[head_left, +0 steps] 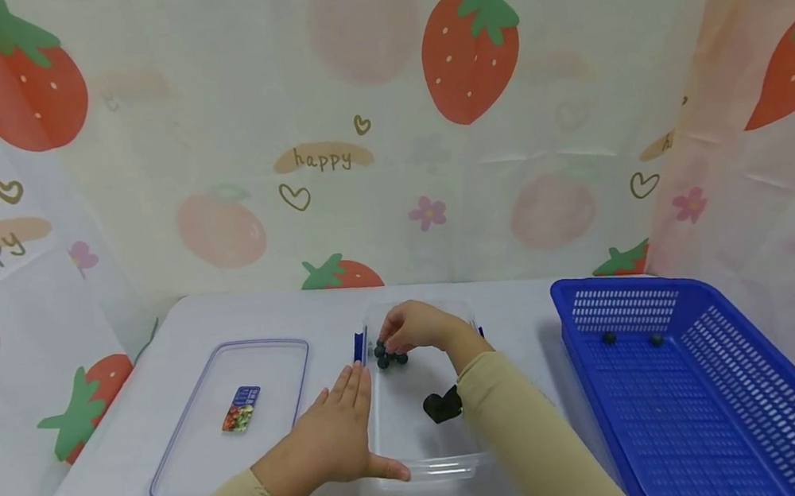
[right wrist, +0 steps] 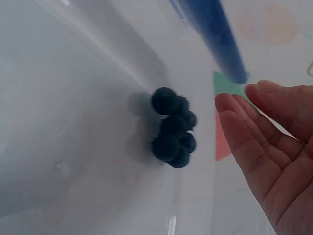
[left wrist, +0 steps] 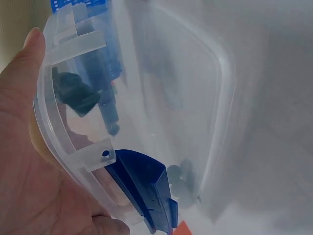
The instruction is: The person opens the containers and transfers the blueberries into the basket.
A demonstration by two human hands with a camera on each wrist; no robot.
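Note:
Several blueberries (head_left: 382, 353) lie clustered in the far left corner of a clear plastic box (head_left: 442, 467) with blue side clips. Over this cluster is my right hand (head_left: 423, 329), reaching into the box. Its thumb and fingers come close together beside the blueberries (right wrist: 166, 100) in the right wrist view, with nothing between them. My left hand (head_left: 333, 438) lies along the box's left wall, fingers straight and thumb at the near corner. In the left wrist view, the palm rests against the rim beside a blue clip (left wrist: 142, 181).
A clear lid (head_left: 196, 435) with a purple-blue edge and a fruit-picture label (head_left: 242, 409) lies left of the box. On the right stands a large blue basket (head_left: 694, 419) holding two blueberries (head_left: 609, 337) at its far end. A strawberry-print sheet (head_left: 396, 160) hangs behind.

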